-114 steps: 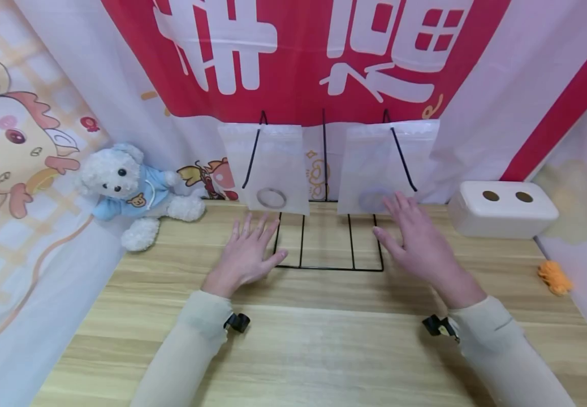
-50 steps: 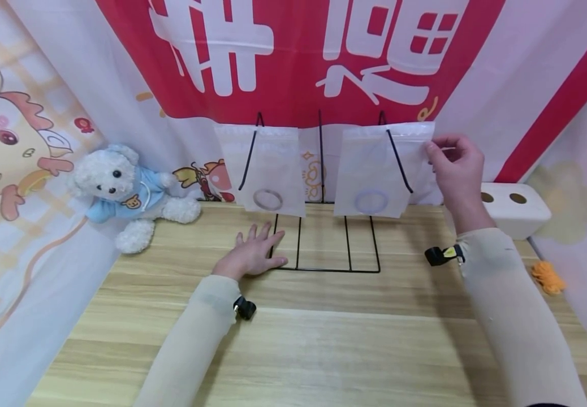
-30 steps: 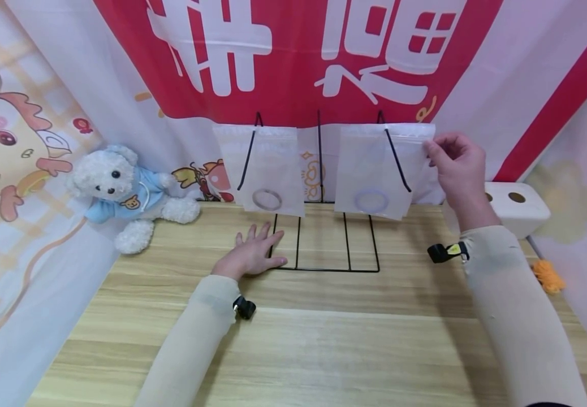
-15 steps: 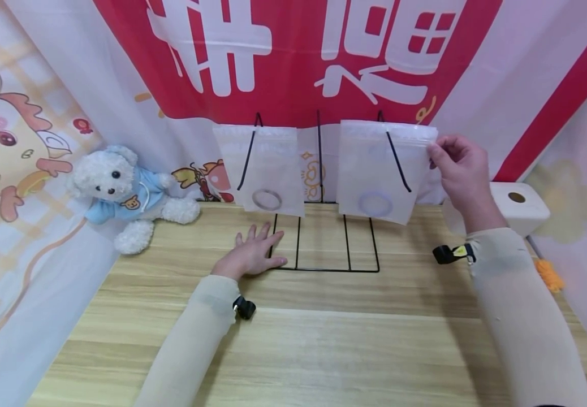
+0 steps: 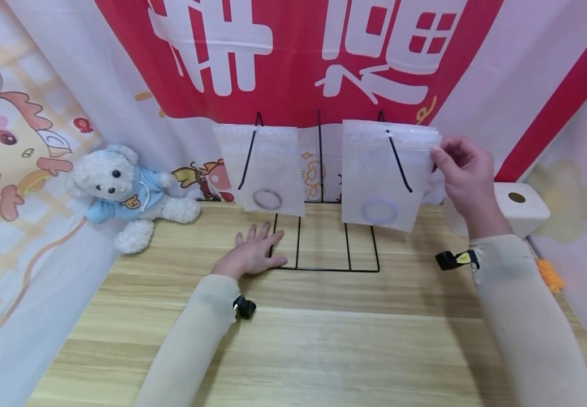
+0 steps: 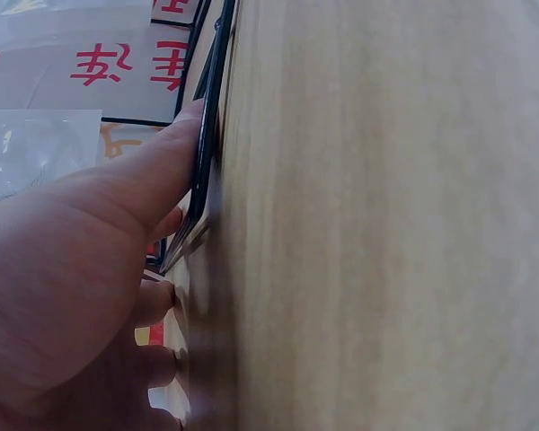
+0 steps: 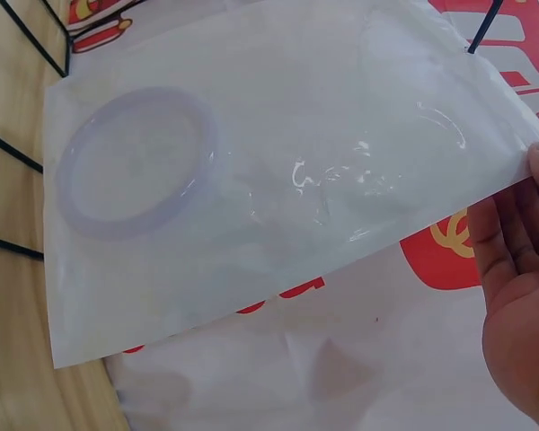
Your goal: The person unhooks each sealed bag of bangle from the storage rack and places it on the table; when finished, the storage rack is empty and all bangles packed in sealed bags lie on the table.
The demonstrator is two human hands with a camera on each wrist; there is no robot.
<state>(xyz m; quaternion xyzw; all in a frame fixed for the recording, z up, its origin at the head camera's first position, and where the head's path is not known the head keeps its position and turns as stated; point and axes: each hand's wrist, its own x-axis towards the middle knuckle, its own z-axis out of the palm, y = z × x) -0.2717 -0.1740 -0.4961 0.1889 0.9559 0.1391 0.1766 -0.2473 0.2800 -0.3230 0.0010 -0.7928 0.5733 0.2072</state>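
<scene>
My right hand pinches the upper right edge of a translucent zip-lock bag between thumb and fingers. This bag hangs from the right hook of a black wire display rack; the hook's tip sticks out in front. A pale lilac ring, bangle-like, lies at the bag's bottom. On the left hook hangs a similar zip-lock bag with a greyish ring in it. My left hand rests with spread fingers on the left side of the rack's base; in the left wrist view its thumb lies against the wire.
A white plush bear in a blue hoodie sits left of the rack. Behind the right forearm stands a white box with round holes. An orange item lies partly hidden at right on the wooden table. Printed cloth hangs behind.
My right hand rose from the right bag's lower corner to its upper edge and pinched it. The bag has since shifted forward and slightly right along the hook. My left hand settled on the base.
</scene>
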